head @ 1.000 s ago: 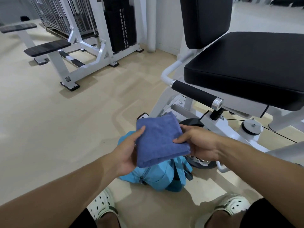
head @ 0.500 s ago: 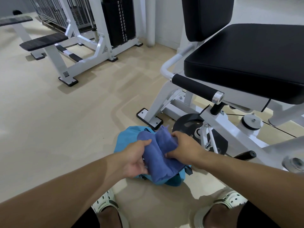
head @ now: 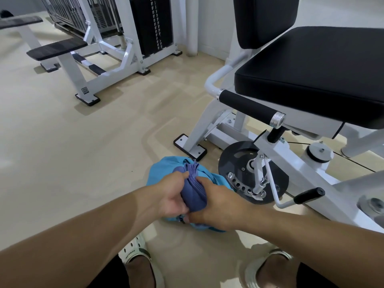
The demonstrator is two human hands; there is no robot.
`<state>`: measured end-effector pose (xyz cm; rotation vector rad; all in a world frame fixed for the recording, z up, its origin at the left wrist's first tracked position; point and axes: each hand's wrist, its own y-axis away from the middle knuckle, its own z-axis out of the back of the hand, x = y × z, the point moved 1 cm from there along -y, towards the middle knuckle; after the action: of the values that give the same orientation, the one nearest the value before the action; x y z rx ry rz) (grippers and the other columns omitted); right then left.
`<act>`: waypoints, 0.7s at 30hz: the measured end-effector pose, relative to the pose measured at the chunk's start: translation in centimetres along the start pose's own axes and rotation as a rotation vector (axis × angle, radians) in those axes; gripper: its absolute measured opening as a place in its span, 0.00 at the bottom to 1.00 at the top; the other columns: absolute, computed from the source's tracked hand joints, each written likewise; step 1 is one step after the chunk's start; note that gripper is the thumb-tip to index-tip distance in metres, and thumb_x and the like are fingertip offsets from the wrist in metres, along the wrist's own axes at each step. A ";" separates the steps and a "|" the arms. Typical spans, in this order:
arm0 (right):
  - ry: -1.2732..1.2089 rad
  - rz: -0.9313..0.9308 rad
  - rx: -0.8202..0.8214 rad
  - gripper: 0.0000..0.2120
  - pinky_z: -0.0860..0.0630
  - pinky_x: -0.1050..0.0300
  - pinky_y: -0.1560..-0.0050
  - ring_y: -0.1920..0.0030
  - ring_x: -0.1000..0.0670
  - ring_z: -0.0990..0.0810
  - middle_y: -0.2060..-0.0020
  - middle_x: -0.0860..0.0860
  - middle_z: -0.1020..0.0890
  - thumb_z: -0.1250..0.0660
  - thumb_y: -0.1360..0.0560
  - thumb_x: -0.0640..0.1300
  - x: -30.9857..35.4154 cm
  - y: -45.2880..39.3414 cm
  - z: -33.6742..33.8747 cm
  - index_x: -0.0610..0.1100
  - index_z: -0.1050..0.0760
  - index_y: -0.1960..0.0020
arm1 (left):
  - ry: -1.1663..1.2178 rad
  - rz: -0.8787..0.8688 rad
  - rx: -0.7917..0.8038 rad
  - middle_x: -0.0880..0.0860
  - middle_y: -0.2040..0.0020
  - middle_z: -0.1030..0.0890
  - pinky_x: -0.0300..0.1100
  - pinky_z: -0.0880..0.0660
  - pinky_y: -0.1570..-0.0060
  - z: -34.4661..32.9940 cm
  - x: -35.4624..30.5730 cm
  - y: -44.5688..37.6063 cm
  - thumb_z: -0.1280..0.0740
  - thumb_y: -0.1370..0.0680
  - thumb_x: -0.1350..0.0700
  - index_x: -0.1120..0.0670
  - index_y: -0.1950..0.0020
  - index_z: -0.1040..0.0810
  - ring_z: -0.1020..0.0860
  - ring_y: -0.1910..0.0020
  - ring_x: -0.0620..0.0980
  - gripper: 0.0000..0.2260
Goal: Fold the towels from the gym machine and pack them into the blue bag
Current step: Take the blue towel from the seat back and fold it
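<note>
Floor [head: 62,163]: beige, lying bare and glossy under everything.
Bench [head: 57,48]: black pad sitting on a white frame, far left.
Weight stack [head: 151,23]: black plates standing in the white frame at the back.
White sandals [head: 135,252]: showing at the bottom edge, one under each arm.

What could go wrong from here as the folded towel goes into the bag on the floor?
1. Both hands, left hand and right hand, squeeze the purple-blue cloth towel into a bunch, so its folds may come undone inside the light blue fabric bag.
2. The soft bag lies slumped on the beige floor with its opening hidden, so the towel may catch on the edge.
3. The black round metal disc of the machine sits close to the right hand, which could knock it.
</note>
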<state>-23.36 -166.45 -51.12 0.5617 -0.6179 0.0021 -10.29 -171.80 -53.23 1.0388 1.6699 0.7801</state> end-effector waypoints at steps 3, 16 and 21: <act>0.158 0.029 -0.033 0.44 0.25 0.53 0.43 0.37 0.44 0.23 0.34 0.48 0.23 0.28 0.28 0.50 -0.3 -0.3 0.2 0.52 0.49 0.19 | -0.011 -0.004 0.080 0.62 0.45 0.15 0.58 0.21 0.53 0.1 -0.3 0.2 0.44 0.15 0.50 0.61 0.38 0.20 0.16 0.48 0.60 0.19; -0.261 0.027 0.317 0.35 0.22 0.54 0.50 0.41 0.46 0.19 0.44 0.51 0.16 0.37 0.42 0.35 -4.5 -1.8 6.9 0.53 0.20 0.36 | -0.840 -0.211 0.321 0.50 0.37 0.17 0.51 0.23 0.36 3.2 -3.5 0.6 0.24 0.25 0.59 0.51 0.34 0.21 0.19 0.37 0.50 0.20; -0.147 0.073 0.379 0.28 0.21 0.46 0.37 0.40 0.50 0.19 0.42 0.55 0.17 0.31 0.34 0.42 -4.8 -1.6 6.7 0.55 0.24 0.34 | -0.872 -0.364 0.236 0.50 0.54 0.14 0.44 0.20 0.51 2.2 -2.7 -0.1 0.23 0.26 0.54 0.54 0.50 0.22 0.16 0.53 0.47 0.10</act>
<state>-30.70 -170.37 -50.09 0.9112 -0.7877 0.1499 -7.79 -174.21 -52.96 0.9870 1.1307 -0.1300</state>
